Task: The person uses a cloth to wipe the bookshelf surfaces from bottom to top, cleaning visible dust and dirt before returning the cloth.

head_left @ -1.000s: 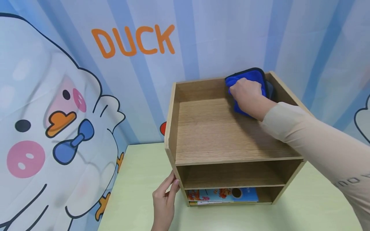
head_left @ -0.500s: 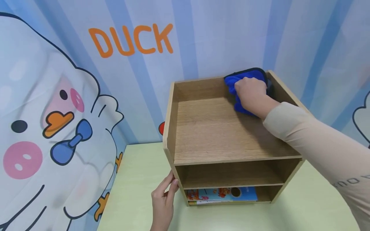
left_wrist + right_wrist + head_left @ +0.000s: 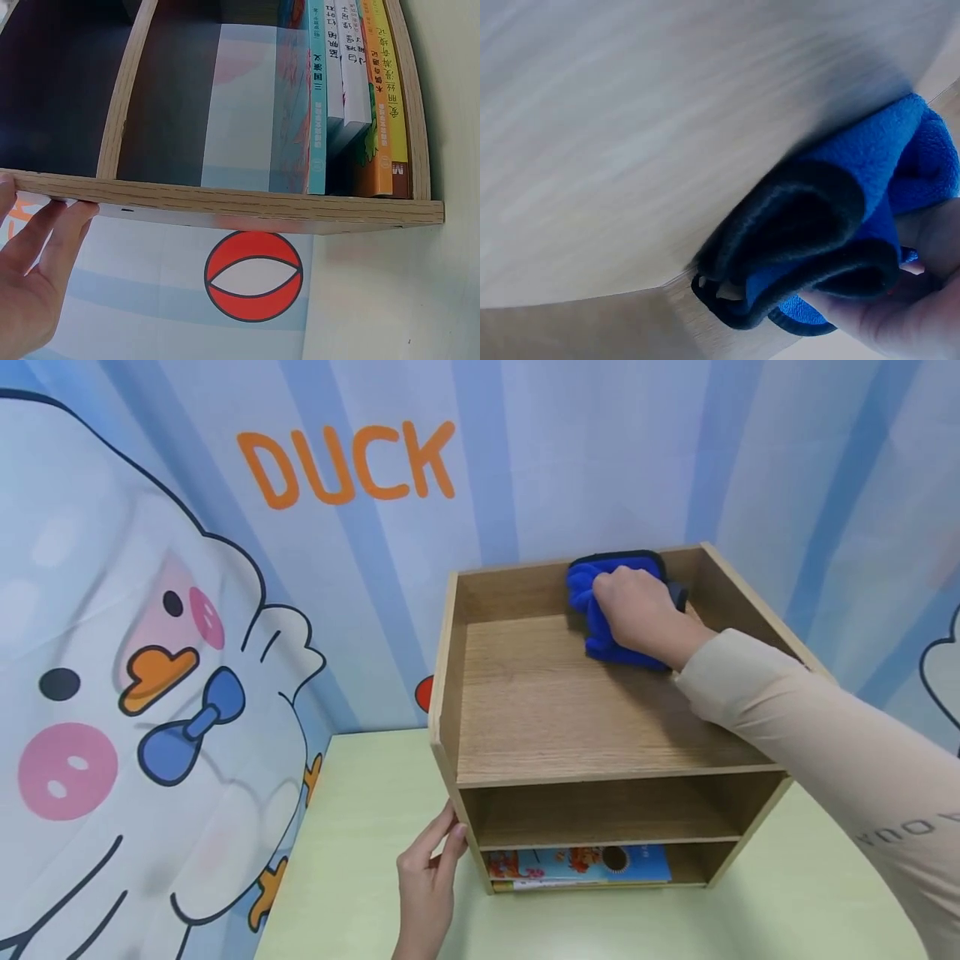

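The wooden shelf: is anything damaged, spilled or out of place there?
Nothing stands out. The books lie flat in the bottom compartment, and the blue cloth is simply bunched up in the fingers of the right hand.

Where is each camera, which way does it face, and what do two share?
Head: on the head, facing forward and down at the wooden shelf unit; left grip, right grip and right sleeve show.
Left wrist: worn there, facing the unit's compartments and books; left grip shows.
Right wrist: worn there, facing the black-edged blue cloth; part of the right grip shows.
Shared: head and right wrist both show the cloth.
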Action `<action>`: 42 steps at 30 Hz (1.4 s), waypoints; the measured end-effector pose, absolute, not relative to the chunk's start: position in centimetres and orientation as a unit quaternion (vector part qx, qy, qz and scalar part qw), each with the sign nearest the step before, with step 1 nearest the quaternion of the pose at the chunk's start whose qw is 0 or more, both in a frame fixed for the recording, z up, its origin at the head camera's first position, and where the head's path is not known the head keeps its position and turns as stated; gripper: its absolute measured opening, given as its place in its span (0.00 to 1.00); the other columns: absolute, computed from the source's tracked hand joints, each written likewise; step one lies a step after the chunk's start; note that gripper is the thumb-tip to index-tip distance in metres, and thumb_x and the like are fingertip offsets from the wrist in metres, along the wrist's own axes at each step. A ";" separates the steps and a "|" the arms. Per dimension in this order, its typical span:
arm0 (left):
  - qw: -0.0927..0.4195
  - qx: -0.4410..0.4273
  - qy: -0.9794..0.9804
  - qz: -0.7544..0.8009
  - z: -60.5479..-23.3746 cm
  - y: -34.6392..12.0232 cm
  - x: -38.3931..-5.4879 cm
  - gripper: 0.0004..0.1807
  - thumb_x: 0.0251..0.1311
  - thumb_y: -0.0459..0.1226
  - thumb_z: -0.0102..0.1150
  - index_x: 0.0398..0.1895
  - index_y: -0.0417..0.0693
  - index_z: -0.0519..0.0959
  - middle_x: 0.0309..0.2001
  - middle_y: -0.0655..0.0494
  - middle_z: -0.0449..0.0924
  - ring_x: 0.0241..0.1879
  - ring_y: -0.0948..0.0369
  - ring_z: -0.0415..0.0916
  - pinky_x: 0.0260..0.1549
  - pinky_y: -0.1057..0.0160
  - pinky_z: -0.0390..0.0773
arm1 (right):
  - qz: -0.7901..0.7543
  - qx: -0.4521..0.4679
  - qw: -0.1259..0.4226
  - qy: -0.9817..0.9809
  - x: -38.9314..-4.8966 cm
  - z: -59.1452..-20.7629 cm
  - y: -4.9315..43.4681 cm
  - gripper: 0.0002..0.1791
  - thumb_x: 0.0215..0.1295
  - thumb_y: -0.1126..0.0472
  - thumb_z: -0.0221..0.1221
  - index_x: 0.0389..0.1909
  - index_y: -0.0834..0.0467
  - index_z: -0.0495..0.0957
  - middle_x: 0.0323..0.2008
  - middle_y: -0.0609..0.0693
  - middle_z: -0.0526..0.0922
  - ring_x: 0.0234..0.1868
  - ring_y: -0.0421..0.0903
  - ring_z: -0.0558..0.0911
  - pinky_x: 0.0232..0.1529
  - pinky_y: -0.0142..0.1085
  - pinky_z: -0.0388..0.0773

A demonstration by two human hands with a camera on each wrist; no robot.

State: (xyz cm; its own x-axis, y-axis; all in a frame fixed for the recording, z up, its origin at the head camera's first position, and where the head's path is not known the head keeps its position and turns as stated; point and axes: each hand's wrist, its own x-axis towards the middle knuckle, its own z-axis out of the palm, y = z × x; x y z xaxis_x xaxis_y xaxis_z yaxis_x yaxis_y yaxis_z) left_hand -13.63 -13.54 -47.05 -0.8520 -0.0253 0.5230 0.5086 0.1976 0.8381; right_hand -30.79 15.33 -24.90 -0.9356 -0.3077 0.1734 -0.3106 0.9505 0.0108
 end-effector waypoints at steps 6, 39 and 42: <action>0.221 -0.169 -0.742 -0.610 -47.1 -13.5 -13.7 0.20 0.71 0.28 0.53 0.65 0.40 0.75 0.61 0.45 0.77 0.54 0.50 0.79 0.37 0.61 0.84 | 0.006 0.195 0.086 -0.977 -30.7 -24.7 13.5 0.06 0.66 0.76 0.54 0.30 0.67 0.72 0.30 0.63 0.77 0.35 0.60 0.81 0.35 0.51 0.82; 0.217 -0.169 -0.746 -0.606 -47.3 -13.2 -13.8 0.19 0.72 0.30 0.53 0.64 0.38 0.75 0.60 0.44 0.77 0.54 0.50 0.79 0.36 0.62 0.84 | -0.113 0.252 0.091 -0.957 -31.1 -25.7 6.7 0.09 0.70 0.73 0.56 0.47 0.63 0.76 0.40 0.66 0.79 0.38 0.61 0.83 0.35 0.50 0.86; 0.221 -0.170 -0.746 -0.605 -47.3 -13.3 -13.9 0.19 0.71 0.29 0.54 0.64 0.37 0.75 0.60 0.44 0.77 0.53 0.50 0.79 0.36 0.61 0.85 | -0.156 0.223 0.076 -0.959 -31.0 -25.5 7.2 0.14 0.71 0.73 0.55 0.54 0.62 0.77 0.46 0.68 0.78 0.40 0.63 0.83 0.36 0.51 0.86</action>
